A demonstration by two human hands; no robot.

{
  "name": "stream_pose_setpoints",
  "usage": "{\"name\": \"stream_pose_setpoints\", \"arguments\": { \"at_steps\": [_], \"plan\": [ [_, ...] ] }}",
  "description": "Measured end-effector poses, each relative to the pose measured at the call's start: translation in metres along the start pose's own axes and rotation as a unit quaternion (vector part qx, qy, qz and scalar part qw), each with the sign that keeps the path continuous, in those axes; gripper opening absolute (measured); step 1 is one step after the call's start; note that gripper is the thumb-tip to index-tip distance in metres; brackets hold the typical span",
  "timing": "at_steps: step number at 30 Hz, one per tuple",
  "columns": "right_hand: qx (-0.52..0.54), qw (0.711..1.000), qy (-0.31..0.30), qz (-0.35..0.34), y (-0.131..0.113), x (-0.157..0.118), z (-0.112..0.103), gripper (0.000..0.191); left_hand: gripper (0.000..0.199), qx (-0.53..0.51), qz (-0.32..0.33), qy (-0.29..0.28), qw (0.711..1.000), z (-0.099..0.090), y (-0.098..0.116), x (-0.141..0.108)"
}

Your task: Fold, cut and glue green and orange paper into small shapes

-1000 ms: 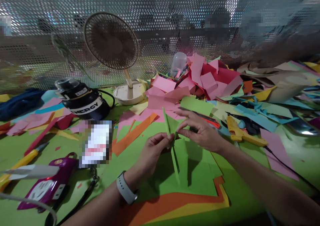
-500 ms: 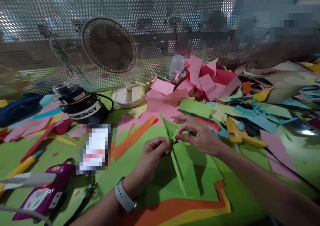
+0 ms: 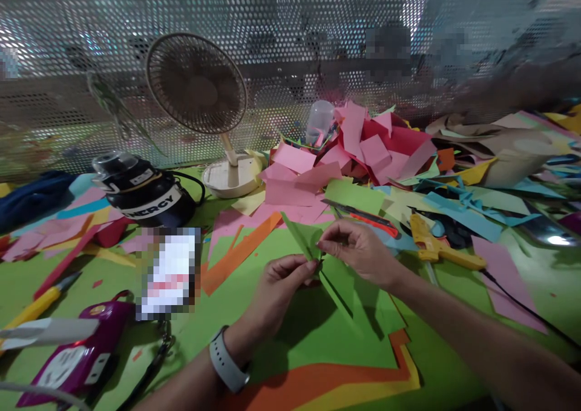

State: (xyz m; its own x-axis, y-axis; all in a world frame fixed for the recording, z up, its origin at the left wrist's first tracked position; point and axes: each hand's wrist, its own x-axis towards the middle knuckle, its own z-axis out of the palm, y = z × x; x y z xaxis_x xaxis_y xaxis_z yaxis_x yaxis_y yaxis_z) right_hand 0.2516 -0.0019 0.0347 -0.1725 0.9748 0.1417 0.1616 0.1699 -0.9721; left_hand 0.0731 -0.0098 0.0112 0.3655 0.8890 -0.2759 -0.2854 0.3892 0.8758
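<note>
A folded green paper piece (image 3: 336,294) is held up over a stack of green sheets (image 3: 290,338). My left hand (image 3: 284,284), with a pale watch band on its wrist, pinches the piece near its middle between thumb and fingers. Close by on the right, my right hand (image 3: 351,247) has its thumb and fingertips pressed together at the same spot; a small dark bit shows between the two hands, too small to name. Orange and yellow sheets (image 3: 345,378) stick out under the green stack.
A fan (image 3: 197,87) and a black bottle (image 3: 152,196) stand at the back left. Pink scraps (image 3: 363,141) are heaped behind the hands. A yellow glue gun (image 3: 442,247) and a red cutter (image 3: 376,222) lie right; a purple device (image 3: 79,353) lies left.
The green piece has tilted, its top end moving left and its lower end right. My right hand's fingers have curled in closer together, and my left hand has shifted slightly right.
</note>
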Motion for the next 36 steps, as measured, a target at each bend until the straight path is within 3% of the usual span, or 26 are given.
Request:
{"name": "stream_pose_setpoints", "arguments": {
  "at_steps": [6,14,23,29,33,36],
  "plan": [
    [0.008,1.0,0.023,0.01,-0.0013,-0.0024,0.0048,0.028,0.019,-0.002,-0.003,-0.021,1.0,-0.0011,-0.0009,0.0001],
    [0.019,0.998,0.006,0.052,0.0019,-0.0038,0.0088,0.031,0.037,0.079,0.042,0.011,0.996,0.0006,-0.0065,0.0039],
    [0.009,0.999,-0.008,0.042,0.0052,-0.0047,0.0085,0.027,0.04,0.063,0.011,0.02,0.998,0.001,-0.0058,0.0041],
    [0.037,0.997,0.016,0.066,0.0039,0.0001,0.0029,0.021,0.035,0.074,0.013,0.014,0.997,-0.0025,-0.0075,0.0054],
    [0.009,0.992,-0.05,0.117,-0.0014,0.001,-0.0004,0.033,0.035,0.069,0.022,0.015,0.997,-0.0026,-0.0067,0.0058],
    [0.02,0.99,-0.063,0.121,-0.0017,0.0009,0.0008,0.034,0.035,0.063,0.029,0.009,0.998,-0.0033,-0.0068,0.0062]
  ]
}}
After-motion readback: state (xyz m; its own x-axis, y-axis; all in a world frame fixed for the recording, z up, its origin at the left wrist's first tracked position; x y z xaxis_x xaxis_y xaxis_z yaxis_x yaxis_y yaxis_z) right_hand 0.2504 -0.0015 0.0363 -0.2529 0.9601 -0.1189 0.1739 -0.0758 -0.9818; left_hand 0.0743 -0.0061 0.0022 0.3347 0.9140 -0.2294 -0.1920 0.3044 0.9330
